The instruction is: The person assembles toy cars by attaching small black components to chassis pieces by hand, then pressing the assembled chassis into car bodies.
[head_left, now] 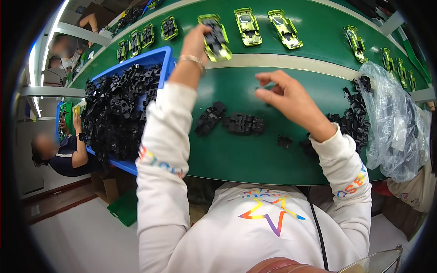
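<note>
Two hands work over a green conveyor belt [255, 159]. The left hand [195, 43] holds a black chassis part [215, 32] on a lime-green toy car body [218, 48] at its fingertips. The right hand [287, 98] hovers with fingers loosely spread and empty, black parts [243, 123] lying just below them.

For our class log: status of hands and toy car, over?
Left hand on black chassis of green toy car, on belt. Right hand open, empty, above black parts. Nothing blocking.

Green bench [255, 154]: blue bin [160, 56], black parts [236, 123], clear bag [396, 123], green toy cars [248, 26].
</note>
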`<state>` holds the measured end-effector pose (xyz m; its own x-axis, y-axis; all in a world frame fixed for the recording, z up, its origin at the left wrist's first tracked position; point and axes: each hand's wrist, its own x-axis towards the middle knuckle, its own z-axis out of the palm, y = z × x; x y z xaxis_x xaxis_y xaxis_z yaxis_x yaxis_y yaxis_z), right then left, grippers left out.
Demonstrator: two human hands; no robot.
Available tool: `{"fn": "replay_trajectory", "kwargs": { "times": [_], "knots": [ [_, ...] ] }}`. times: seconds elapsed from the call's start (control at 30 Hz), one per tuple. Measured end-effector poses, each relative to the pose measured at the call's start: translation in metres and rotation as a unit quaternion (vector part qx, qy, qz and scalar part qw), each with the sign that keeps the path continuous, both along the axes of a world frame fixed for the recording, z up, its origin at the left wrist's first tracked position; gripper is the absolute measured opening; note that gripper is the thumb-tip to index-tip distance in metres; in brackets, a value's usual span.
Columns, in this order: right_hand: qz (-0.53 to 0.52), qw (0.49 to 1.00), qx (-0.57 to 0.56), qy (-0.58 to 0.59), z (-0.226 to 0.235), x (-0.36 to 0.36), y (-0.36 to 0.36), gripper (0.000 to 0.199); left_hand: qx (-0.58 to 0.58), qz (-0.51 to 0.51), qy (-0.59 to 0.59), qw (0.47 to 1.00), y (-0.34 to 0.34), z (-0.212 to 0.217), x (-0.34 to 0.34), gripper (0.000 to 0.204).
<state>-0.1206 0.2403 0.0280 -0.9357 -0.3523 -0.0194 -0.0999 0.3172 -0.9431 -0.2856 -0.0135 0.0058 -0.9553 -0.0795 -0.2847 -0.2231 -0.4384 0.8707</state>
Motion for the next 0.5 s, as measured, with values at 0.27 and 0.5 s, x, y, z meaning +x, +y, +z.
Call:
{"fn": "replay_trajectory", "kwargs": {
  "times": [0.27, 0.5],
  "knots": [
    [0.083, 0.953, 0.231, 0.176, 0.017, 0.03, -0.002, 0.051, -0.404, 0.063, 0.091, 0.908, -0.064, -0.074, -0.198, 0.03],
    [0.157, 0.929, 0.291, 0.164, 0.004, 0.027, -0.019, 0.06, -0.564, 0.172, 0.117, 0.799, 0.002, -0.086, -0.181, 0.05]
  ]
}}
